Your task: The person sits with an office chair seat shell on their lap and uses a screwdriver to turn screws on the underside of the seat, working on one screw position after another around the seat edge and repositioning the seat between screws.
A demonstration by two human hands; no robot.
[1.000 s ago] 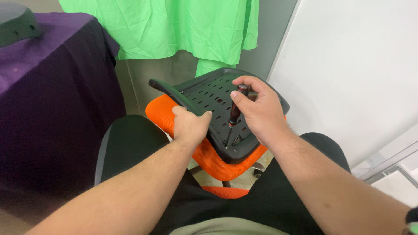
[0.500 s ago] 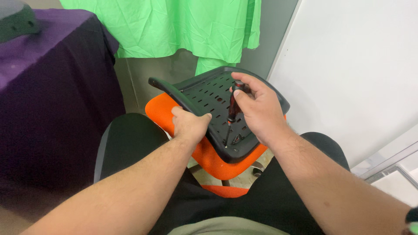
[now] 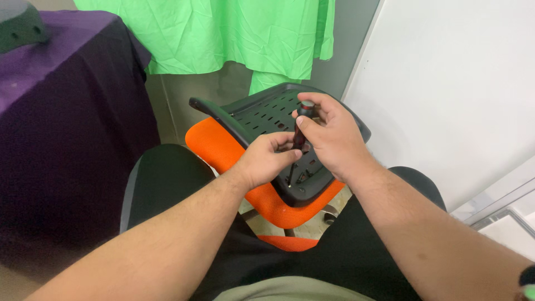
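Holding a screwdriver (image 3: 300, 127) upright over the black plastic chair back (image 3: 262, 114), I grip its dark handle in my right hand (image 3: 329, 136), fingers curled around it and thumb near the round cap at the top. The thin metal shaft runs down from my fist, slightly tilted, with its tip at the slotted black plastic near the lower edge of the panel; I cannot tell whether the tip sits in a screw. My left hand (image 3: 267, 161) is just beside it, fingers bent and pinching the shaft right below the handle, so both hands meet on the tool. The black panel lies on an orange mesh cushion (image 3: 214, 146), which curves out beneath it on the left and below. All of this rests between my knees, against my black trousers (image 3: 167, 184). Further out, a table covered in purple cloth (image 3: 61, 100) stands on the left, a green cloth (image 3: 223, 33) hangs behind the chair part, and a white wall (image 3: 457, 83) fills the right side.
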